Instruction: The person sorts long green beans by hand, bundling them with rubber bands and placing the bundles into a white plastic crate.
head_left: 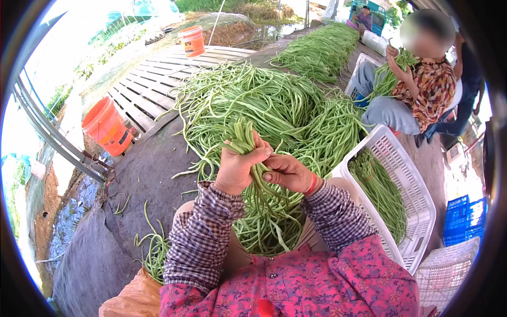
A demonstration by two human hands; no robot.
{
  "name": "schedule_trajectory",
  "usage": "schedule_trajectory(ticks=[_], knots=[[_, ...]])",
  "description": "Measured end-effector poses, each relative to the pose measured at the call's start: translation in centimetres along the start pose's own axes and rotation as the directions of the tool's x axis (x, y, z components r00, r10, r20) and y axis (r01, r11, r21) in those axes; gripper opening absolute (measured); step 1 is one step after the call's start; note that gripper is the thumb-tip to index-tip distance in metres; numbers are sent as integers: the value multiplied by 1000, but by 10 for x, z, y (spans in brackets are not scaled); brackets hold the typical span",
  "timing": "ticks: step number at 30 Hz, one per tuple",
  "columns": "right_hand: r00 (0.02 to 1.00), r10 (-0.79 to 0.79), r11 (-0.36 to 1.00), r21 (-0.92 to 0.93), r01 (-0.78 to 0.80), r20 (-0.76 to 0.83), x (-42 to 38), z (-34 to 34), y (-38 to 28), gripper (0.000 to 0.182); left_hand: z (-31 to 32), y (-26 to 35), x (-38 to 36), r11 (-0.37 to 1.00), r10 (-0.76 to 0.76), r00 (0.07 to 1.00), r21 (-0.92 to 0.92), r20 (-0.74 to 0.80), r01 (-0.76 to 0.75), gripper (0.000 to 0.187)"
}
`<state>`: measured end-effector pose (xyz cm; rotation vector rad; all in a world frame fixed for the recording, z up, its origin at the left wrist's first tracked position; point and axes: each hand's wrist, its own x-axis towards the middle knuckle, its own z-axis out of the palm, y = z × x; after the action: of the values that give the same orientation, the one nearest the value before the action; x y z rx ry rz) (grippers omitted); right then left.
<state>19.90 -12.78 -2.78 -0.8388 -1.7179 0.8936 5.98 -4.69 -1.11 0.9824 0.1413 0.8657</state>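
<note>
My left hand is wrapped round a bunch of long green beans, held upright over my lap with the ends sticking out above my fist. The beans' long tails hang down between my knees. My right hand is pinched closed against the side of the bunch, just below my left thumb. What its fingertips hold is hidden. A red band circles my right wrist. In front of me spreads a big heap of loose long beans. By my right knee, a white plastic crate holds laid-out beans.
Orange buckets stand at left and farther back, beside a slatted platform. An orange sack and stray beans lie at my left. A co-worker sits at right holding beans. Blue crates stand lower right.
</note>
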Motion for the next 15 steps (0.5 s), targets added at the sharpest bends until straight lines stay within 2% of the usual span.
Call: schedule_trajectory(ticks=[3, 6, 9, 10, 11, 12, 13, 14, 15], knots=[[983, 157, 969, 177, -171, 90, -10, -11, 13, 16, 0, 4, 0, 999, 6, 999, 42, 37, -8, 27], [940, 305, 884, 414, -218, -156, -12, -4, 20, 15, 7, 11, 0, 987, 53, 995, 148, 85, -65, 31], [932, 169, 945, 320, -62, -321, -5, 12, 6, 17, 6, 10, 3, 937, 136, 981, 303, 138, -172, 37], [939, 129, 962, 270, -40, -320, -3, 15, 1, 19, 1, 9, 7, 907, 152, 977, 372, 152, -199, 39], [932, 175, 929, 368, -49, -318, -3, 15, 3, 20, -4, 8, 8, 871, 166, 972, 439, 165, -223, 41], [924, 223, 884, 464, -57, -312, -3, 13, 5, 20, 1, 17, 3, 973, 28, 993, 223, 115, -53, 40], [913, 274, 829, 556, -65, -302, -2, 11, 9, 21, -8, 15, 8, 986, 66, 978, 138, 198, -95, 34], [902, 281, 784, 620, -19, -328, 0, 9, 12, 22, -14, 15, 10, 990, 53, 974, 116, 218, -79, 32], [932, 233, 810, 586, -28, -278, 0, 4, 12, 25, -13, 18, 10, 993, 46, 969, 93, 243, -70, 29]])
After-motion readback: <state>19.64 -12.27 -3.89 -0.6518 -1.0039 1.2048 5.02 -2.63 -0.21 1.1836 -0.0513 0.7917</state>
